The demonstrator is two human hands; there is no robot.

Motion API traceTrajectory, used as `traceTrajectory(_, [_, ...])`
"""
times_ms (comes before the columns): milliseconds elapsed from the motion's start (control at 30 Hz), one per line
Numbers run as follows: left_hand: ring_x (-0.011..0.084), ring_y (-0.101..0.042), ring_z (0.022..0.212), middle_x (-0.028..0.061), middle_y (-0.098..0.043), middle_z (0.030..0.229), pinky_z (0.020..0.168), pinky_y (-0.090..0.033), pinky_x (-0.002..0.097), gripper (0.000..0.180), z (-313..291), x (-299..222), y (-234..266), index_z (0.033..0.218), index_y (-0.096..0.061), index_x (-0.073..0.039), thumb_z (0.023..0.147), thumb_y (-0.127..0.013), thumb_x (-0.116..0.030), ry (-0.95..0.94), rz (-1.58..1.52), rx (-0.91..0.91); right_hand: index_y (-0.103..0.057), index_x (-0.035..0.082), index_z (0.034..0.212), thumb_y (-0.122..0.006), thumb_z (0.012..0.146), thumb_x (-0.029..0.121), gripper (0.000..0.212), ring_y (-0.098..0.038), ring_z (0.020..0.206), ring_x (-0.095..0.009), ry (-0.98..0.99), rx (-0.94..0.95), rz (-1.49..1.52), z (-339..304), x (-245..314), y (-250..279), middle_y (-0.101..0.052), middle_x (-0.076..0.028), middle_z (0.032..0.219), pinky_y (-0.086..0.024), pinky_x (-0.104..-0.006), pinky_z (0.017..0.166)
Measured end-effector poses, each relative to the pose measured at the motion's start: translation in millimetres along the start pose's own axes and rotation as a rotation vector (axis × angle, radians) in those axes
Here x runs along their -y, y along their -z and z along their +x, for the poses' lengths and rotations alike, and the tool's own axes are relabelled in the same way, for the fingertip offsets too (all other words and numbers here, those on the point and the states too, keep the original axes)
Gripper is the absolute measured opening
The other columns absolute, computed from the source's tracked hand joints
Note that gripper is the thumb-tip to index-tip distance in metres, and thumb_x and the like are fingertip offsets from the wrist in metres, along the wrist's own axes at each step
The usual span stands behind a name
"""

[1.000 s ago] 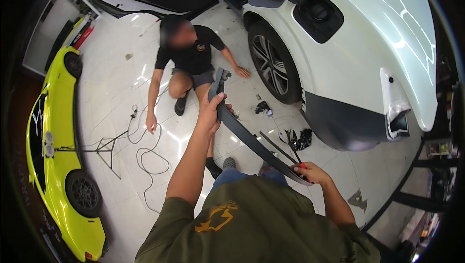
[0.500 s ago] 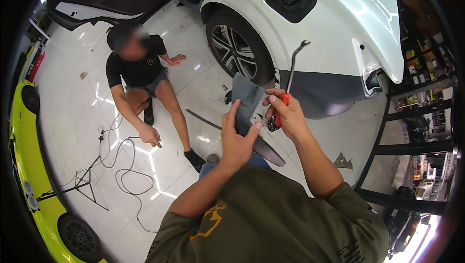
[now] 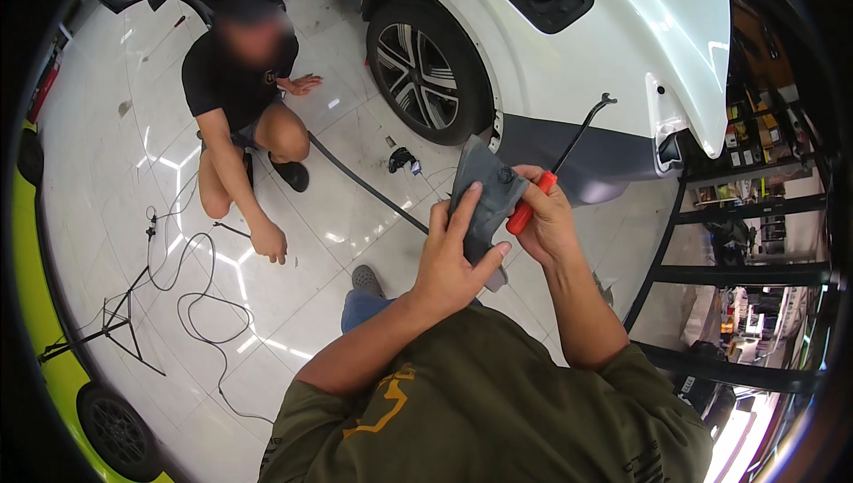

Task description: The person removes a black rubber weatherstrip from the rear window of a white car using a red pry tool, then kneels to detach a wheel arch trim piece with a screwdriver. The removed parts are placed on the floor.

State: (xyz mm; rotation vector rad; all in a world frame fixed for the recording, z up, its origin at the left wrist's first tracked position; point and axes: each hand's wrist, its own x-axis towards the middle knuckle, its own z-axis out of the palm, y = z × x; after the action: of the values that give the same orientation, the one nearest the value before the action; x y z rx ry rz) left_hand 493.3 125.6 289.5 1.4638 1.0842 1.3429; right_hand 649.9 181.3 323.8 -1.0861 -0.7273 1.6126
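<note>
My left hand (image 3: 453, 256) grips a grey plastic trim piece (image 3: 480, 183), thumb on one side and fingers spread over its face. A round dark clip (image 3: 506, 175) sits near the trim's upper right edge. In my right hand (image 3: 549, 230) is a clip puller (image 3: 524, 211) with a red handle, its dark shaft and forked tip pointing up and away to the right. The right fingertips reach the trim's edge beside the clip. Behind my hands runs a long dark curved strip (image 3: 369, 188); whether it joins the trim piece is hidden.
Ahead stands a white car (image 3: 640, 47) with its rear wheel (image 3: 418, 74) and open charging flap. A co-worker (image 3: 235, 83) crouches at left, near a black stand (image 3: 115, 323) and looped cable (image 3: 213, 292). A small dark part (image 3: 404, 160) lies by the wheel. A yellow-green car stands far left.
My hands and the trim have shifted slightly right, and the clip now shows. The puller tilts further right. The co-worker has drawn in the outstretched leg.
</note>
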Motion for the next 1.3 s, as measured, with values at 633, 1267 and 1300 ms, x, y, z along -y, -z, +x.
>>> traceTrajectory(633, [0.0263, -0.057, 0.097, 0.0189, -0.045, 0.12, 0.084, -0.048, 0.0366, 0.082, -20, -3, 7, 0.142, -0.024, -0.001, 0.074, -0.069, -0.007, 0.115, -0.167, 0.016, -0.056, -0.002, 0.106, -0.061, 0.086, 0.004, 0.021, -0.057, 0.073, -0.014, 0.021, 0.159, -0.006, -19, -6, -22, -0.059, -0.008, 0.093, -0.048, -0.0264, 0.064])
traceTrajectory(1267, [0.0377, -0.048, 0.089, 0.0211, -0.044, 0.123, 0.07, -0.047, 0.0432, 0.076, -6, -14, -11, 0.136, -0.034, 0.0, 0.072, -0.074, -0.011, -0.339, 0.207, -0.113, -0.06, -0.001, 0.097, -0.064, 0.084, 0.001, 0.014, -0.059, 0.074, -0.014, 0.055, 0.32, 0.01, -11, 11, 1, -0.058, -0.012, 0.1, -0.051, -0.0251, 0.062])
traceTrajectory(1300, [0.0377, -0.048, 0.09, 0.0218, -0.044, 0.122, 0.072, -0.047, 0.0434, 0.077, -6, -10, -8, 0.136, -0.033, 0.0, 0.073, -0.074, -0.012, -0.336, 0.195, -0.118, -0.059, -0.001, 0.098, -0.064, 0.084, 0.002, 0.015, -0.059, 0.074, -0.014, 0.084, 0.317, -0.046, -10, 12, -6, -0.059, -0.012, 0.099, -0.051, -0.0252, 0.062])
